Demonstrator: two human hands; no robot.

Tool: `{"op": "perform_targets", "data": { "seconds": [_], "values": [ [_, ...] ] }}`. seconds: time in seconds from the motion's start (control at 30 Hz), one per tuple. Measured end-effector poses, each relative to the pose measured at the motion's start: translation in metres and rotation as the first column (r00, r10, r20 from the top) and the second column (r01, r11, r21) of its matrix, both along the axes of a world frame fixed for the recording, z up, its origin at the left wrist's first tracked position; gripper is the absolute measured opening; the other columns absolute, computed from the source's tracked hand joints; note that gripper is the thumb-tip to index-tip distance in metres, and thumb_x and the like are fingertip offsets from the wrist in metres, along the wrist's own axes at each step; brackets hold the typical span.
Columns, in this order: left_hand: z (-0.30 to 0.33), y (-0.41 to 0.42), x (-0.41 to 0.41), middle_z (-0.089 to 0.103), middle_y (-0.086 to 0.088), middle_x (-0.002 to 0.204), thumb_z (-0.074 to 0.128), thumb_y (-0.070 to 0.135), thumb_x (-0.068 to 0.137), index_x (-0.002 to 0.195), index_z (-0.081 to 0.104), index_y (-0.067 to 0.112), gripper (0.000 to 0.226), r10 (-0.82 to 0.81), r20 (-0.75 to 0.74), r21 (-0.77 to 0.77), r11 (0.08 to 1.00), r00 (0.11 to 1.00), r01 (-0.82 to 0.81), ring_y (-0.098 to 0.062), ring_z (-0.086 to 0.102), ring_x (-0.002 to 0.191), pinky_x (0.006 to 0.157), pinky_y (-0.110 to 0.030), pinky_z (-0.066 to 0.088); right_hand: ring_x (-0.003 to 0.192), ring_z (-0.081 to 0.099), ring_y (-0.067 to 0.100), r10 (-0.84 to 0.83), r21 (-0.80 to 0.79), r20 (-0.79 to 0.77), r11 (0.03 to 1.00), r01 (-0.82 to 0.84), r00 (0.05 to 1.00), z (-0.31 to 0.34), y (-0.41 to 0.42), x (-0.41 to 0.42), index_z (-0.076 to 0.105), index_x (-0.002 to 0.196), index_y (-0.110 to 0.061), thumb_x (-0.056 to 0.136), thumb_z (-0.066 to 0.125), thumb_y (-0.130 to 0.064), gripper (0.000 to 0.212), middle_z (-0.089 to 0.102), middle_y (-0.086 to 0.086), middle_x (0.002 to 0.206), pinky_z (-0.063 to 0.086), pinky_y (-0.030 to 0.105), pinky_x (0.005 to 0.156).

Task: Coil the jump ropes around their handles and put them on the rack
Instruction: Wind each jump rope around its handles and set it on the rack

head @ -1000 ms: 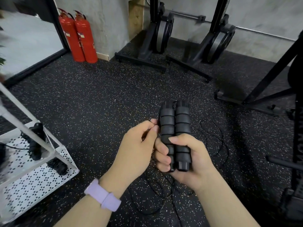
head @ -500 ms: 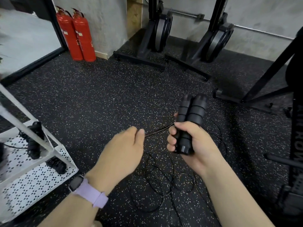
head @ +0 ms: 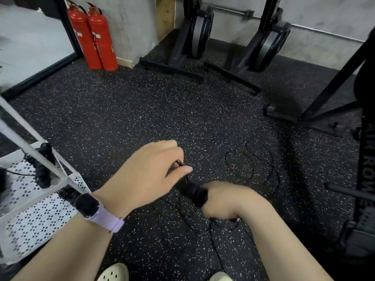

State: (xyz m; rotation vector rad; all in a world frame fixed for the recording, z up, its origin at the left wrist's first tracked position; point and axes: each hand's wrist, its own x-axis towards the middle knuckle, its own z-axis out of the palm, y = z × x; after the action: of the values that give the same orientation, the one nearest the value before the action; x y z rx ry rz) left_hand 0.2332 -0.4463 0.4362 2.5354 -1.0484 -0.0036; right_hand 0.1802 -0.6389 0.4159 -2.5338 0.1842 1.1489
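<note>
My right hand [head: 227, 201] is closed around a pair of black ribbed jump rope handles [head: 195, 194], held low and tipped toward the left, mostly hidden by my fingers. My left hand [head: 150, 175] pinches the thin black rope [head: 185, 176] just above the handles' end. The loose rope [head: 251, 163] lies in loops on the speckled floor to the right and under my hands. The white perforated rack [head: 36, 218] stands at the lower left, with other black jump rope handles [head: 43, 165] lying on its shelf.
Two red fire extinguishers [head: 93, 35] stand against the back wall. Black rowing machines [head: 196, 33] stand at the back, and a black machine frame [head: 367, 159] fills the right edge. My light shoes [head: 115, 272] show at the bottom.
My right hand dropped and turned the handles from upright to lying low and sideways. My left hand swung over with the rope, from left of the handles to above them.
</note>
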Motion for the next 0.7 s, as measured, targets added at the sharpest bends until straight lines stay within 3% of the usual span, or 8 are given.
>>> {"op": "perform_targets", "data": {
  "seconds": [0.17,0.27,0.33,0.37,0.43,0.5,0.6,0.7],
  "values": [
    [-0.004,-0.001,0.005,0.049,0.018,0.068,0.052,0.056,0.098,0.077,0.054,0.026,0.036,0.050,-0.459,-0.113,0.987,0.887,-0.114,-0.003,0.042,0.060,0.062,-0.022,0.033,0.059,0.047,0.018,0.187,0.144,0.039,0.971,-0.191,0.982,0.018,0.002,-0.007,0.056,0.080,-0.022,0.083,0.069,-0.015,0.016,0.052,-0.004,0.067,0.033,0.027,0.053],
    [0.004,0.004,0.005,0.057,0.004,0.071,0.058,0.056,0.094,0.073,0.061,0.020,0.041,-0.002,-0.869,-0.102,0.980,0.495,-0.174,-0.011,0.052,0.067,0.077,-0.032,0.040,0.060,0.046,0.013,0.139,0.442,0.112,0.880,-0.175,0.984,0.028,-0.005,-0.016,0.054,0.076,-0.026,0.084,0.075,-0.011,0.028,0.052,-0.005,0.068,0.035,0.028,0.059],
    [0.003,0.004,0.003,0.064,-0.015,0.090,0.061,0.034,0.096,0.085,0.073,0.007,0.032,-0.138,-0.970,-0.199,0.927,0.202,-0.319,-0.022,0.055,0.078,0.081,-0.036,0.044,0.064,0.050,0.013,0.043,0.656,0.150,0.743,-0.132,0.988,0.031,-0.007,-0.020,0.060,0.080,-0.026,0.087,0.075,-0.006,0.026,0.055,-0.005,0.071,0.041,0.028,0.064],
    [0.003,0.004,0.002,0.059,-0.020,0.093,0.056,0.020,0.101,0.090,0.071,0.000,0.027,-0.214,-0.965,-0.258,0.888,0.155,-0.382,-0.025,0.049,0.075,0.072,-0.035,0.043,0.065,0.051,0.015,-0.039,0.751,0.132,0.656,-0.074,0.991,0.032,-0.008,-0.022,0.064,0.087,-0.018,0.088,0.073,-0.004,0.017,0.057,-0.002,0.073,0.045,0.029,0.065],
    [0.004,0.001,-0.002,0.049,-0.018,0.087,0.043,0.004,0.104,0.093,0.063,-0.006,0.025,-0.295,-0.945,-0.328,0.829,0.143,-0.453,-0.024,0.025,0.068,0.054,-0.026,0.032,0.061,0.051,0.017,-0.173,0.849,0.094,0.529,0.012,0.980,0.034,-0.008,-0.023,0.063,0.098,0.002,0.087,0.070,-0.002,0.014,0.056,0.007,0.071,0.047,0.030,0.063],
    [0.006,-0.005,-0.007,0.044,-0.011,0.066,0.038,0.000,0.103,0.084,0.057,-0.002,0.027,-0.288,-0.941,-0.339,0.789,0.179,-0.512,-0.025,0.012,0.069,0.049,-0.025,0.022,0.057,0.049,0.016,-0.214,0.878,0.104,0.479,0.012,0.971,0.033,-0.008,-0.024,0.065,0.086,-0.006,0.086,0.068,-0.004,0.004,0.054,0.006,0.064,0.046,0.032,0.065],
    [0.010,-0.013,-0.017,0.028,0.001,0.055,0.032,-0.002,0.100,0.081,0.048,0.011,0.028,-0.213,-0.952,-0.306,0.694,0.220,-0.652,-0.015,0.010,0.058,0.052,-0.028,0.013,0.055,0.048,0.016,-0.255,0.910,0.093,0.414,0.022,0.962,0.031,-0.005,-0.024,0.068,0.085,-0.021,0.087,0.067,-0.003,0.018,0.054,0.002,0.059,0.043,0.031,0.061],
    [0.006,-0.020,-0.018,0.021,0.002,0.058,0.030,0.000,0.099,0.075,0.042,0.017,0.032,-0.184,-0.954,-0.299,0.600,0.236,-0.742,-0.010,0.011,0.050,0.053,-0.028,0.009,0.055,0.049,0.015,-0.342,0.927,0.043,0.365,0.090,0.939,0.031,-0.002,-0.023,0.062,0.120,-0.019,0.091,0.068,0.005,0.039,0.058,-0.006,0.061,0.041,0.031,0.056]
  ]
}}
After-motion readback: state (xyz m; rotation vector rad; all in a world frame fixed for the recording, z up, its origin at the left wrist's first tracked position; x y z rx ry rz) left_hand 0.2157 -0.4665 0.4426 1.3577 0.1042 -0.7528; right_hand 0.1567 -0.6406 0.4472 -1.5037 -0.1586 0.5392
